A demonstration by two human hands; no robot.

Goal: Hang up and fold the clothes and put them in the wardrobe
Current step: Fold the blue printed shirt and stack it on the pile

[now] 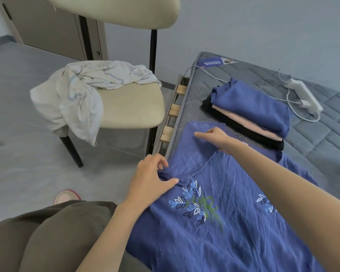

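I judge thin blue embroidered shirt (224, 222) light, limp; left hand (151, 177) fingers pinch shoulder fold; right hand (216, 138) fingers straight, pressing sleeve.

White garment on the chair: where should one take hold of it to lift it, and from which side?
Take the white garment at the bunched folds on the chair seat, coming from above and the front. Those folds stand up and offer a handful; the backrest blocks the rear, and pulling the part hanging over the edge would probably drag the rest.
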